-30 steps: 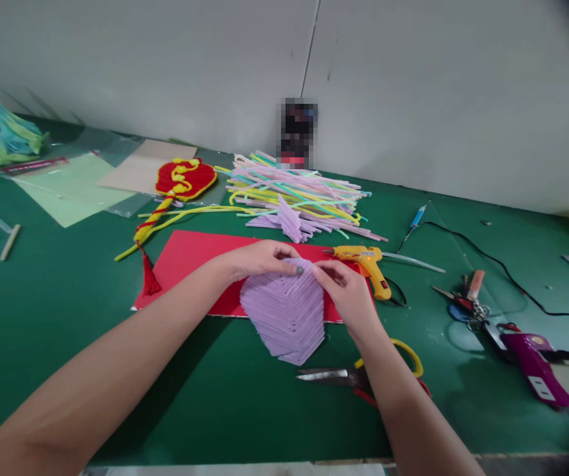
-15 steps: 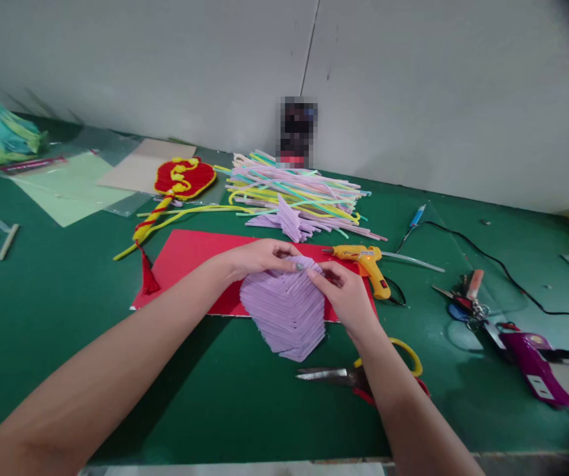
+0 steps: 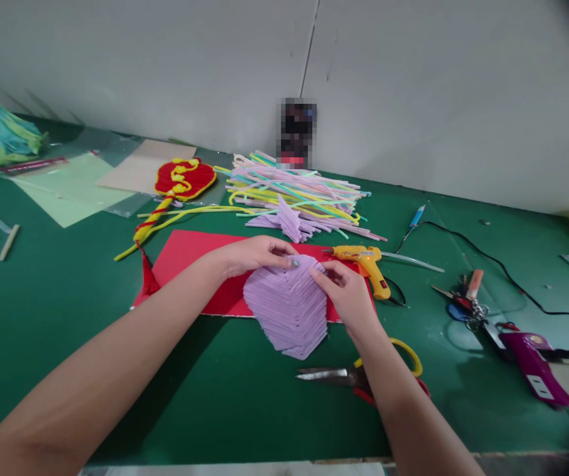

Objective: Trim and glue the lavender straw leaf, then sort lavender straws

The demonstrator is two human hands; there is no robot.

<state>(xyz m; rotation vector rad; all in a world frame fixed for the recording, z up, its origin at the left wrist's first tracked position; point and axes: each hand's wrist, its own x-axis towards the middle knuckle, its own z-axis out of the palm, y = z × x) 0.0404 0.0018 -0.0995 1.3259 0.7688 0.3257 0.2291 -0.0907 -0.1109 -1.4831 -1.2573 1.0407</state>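
Note:
Between my hands is a lilac leaf-shaped piece (image 3: 289, 307), built of slanting pipe-cleaner rows that meet along a middle line. My left hand (image 3: 264, 254) is closed on its upper left edge, thumb on the front. At the upper right edge my right hand (image 3: 341, 284) pinches it between thumb and fingers. The piece hangs in front of a red board (image 3: 185, 258) and covers part of it. Just beyond lie a few loose bent lilac pieces (image 3: 289, 221), beside a heap of pastel pipe cleaners (image 3: 294, 188).
To the right, a yellow glue gun (image 3: 364, 258) rests at the board's edge. Scissors (image 3: 344, 377) lie partly under my right forearm. Keys (image 3: 470, 307) and a purple strap (image 3: 537, 367) are farther right. A red and yellow fan-shaped piece (image 3: 185, 180) with a tassel lies back left.
The lilac piece has shifted slightly right and turned a little. My left hand has moved slightly up and left along its edge; my right hand stays nearly in place.

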